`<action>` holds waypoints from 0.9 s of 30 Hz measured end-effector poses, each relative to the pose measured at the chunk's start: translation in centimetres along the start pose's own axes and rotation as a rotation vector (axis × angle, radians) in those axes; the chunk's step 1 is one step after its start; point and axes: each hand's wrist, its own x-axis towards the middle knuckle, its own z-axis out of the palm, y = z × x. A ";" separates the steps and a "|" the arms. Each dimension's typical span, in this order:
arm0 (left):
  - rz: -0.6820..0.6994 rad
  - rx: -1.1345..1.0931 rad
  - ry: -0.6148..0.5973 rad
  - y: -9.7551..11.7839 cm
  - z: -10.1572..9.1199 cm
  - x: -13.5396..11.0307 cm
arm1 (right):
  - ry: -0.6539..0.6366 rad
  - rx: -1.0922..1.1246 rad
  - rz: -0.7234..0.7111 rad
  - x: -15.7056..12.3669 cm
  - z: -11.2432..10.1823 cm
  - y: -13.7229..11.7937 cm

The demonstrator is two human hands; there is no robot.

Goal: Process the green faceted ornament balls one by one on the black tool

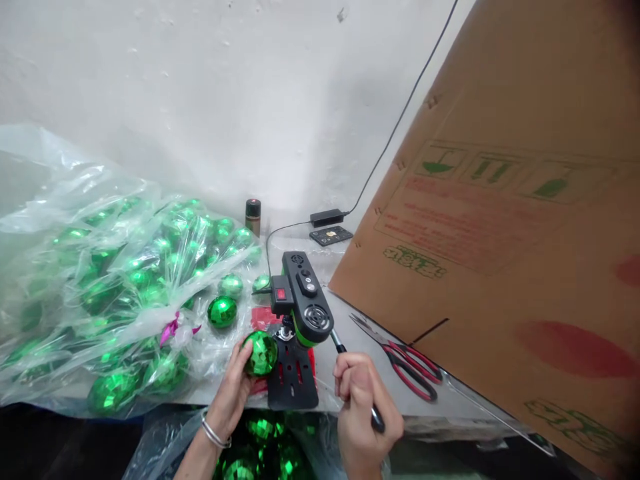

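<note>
My left hand (239, 380), with a bracelet at the wrist, is closed round a shiny green faceted ball (261, 354), held at the front left of a black machine (306, 297). The machine has round grilles, a red switch and a slotted black base plate (293, 383). My right hand (367, 407) grips a lever with a black handle (377, 420), whose metal rod runs up to the machine's right side. A loose green ball (222, 312) lies on the table left of the machine. Where the ball faces the machine is partly hidden.
A clear plastic bag (135, 267) full of green balls covers the left side. Red-handled scissors (405, 363) lie at right, beside a big cardboard box (500, 233). Behind stand a dark canister (253, 217), a power adapter (327, 217) and a phone (331, 235). More green balls (260, 447) sit below the table edge.
</note>
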 end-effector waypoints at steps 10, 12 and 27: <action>0.489 0.535 0.123 -5.0 1.8 0.2 | -0.019 0.003 -0.020 -0.4 -0.4 0.2; 0.596 0.587 0.091 -5.9 1.9 0.4 | -0.025 0.006 -0.022 -0.6 -0.5 0.4; 0.830 0.772 0.149 -8.2 2.4 0.5 | 0.015 0.021 0.043 1.7 0.4 -1.5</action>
